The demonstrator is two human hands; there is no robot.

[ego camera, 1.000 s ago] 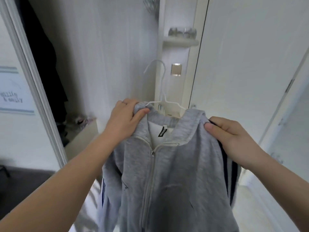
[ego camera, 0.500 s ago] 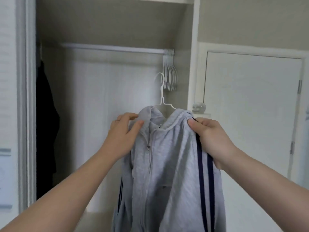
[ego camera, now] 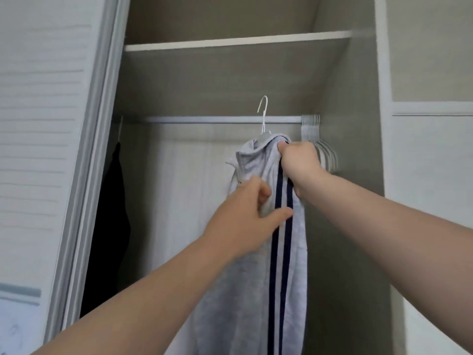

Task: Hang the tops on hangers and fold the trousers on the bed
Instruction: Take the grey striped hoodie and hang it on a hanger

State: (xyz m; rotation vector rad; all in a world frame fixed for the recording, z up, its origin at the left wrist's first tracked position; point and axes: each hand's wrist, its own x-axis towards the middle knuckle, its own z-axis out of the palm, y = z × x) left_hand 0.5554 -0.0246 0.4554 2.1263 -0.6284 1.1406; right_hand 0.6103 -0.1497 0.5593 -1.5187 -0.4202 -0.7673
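Note:
A grey zip jacket (ego camera: 258, 278) with two dark blue sleeve stripes hangs on a white hanger (ego camera: 264, 111). The hanger's hook stands just above the white closet rail (ego camera: 204, 119), and I cannot tell whether it touches the rail. My right hand (ego camera: 300, 162) grips the jacket's shoulder at the top. My left hand (ego camera: 245, 216) sits lower on the jacket's front, fingers curled into the cloth and thumb across the stripes. The hanger's arms are hidden inside the jacket.
Several white hangers without clothes (ego camera: 320, 144) bunch at the rail's right end, just behind my right hand. A black garment (ego camera: 112, 213) hangs at the far left. A shelf (ego camera: 238, 42) runs above the rail. A slatted sliding door (ego camera: 43, 149) stands on the left.
I have raised the jacket up to the rail and turned it side-on. My left hand has dropped from the collar to the jacket's front. The view has tilted upward.

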